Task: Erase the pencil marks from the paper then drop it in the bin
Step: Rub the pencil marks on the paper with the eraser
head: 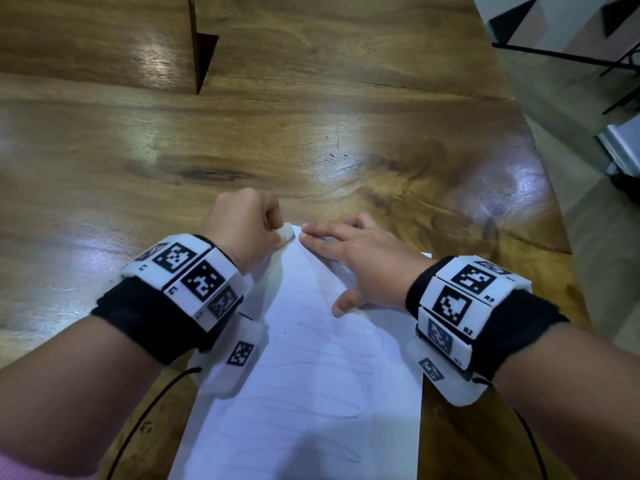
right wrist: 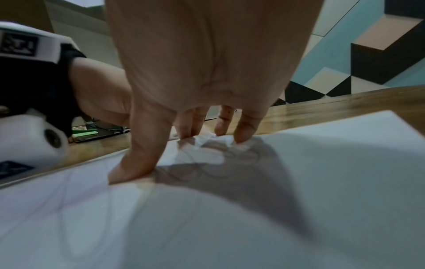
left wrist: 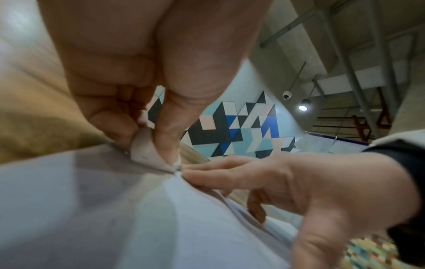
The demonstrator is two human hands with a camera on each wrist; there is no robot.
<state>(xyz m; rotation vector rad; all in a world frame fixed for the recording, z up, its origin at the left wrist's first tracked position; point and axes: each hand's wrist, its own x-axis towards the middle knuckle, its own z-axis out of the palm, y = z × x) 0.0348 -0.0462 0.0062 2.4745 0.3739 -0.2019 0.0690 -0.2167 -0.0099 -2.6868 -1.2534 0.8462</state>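
A white sheet of paper (head: 311, 375) with faint looping pencil lines lies on the wooden table (head: 311, 133), running from the near edge toward the middle. My left hand (head: 247, 223) pinches a small white eraser (head: 286, 233) and holds it against the paper's far corner; in the left wrist view the eraser (left wrist: 147, 151) sits between thumb and fingers on the paper (left wrist: 115, 209). My right hand (head: 356, 261) lies flat with spread fingers pressing the paper down beside that corner. Its fingertips (right wrist: 243, 136) wrinkle the paper (right wrist: 230, 218) slightly. No bin is in view.
The table's right edge (head: 554, 237) drops to a grey floor with dark metal legs (head: 616, 81) beyond. A dark triangular notch (head: 204, 57) cuts into the tabletop at the far left. Cables (head: 152, 407) trail from both wristbands.
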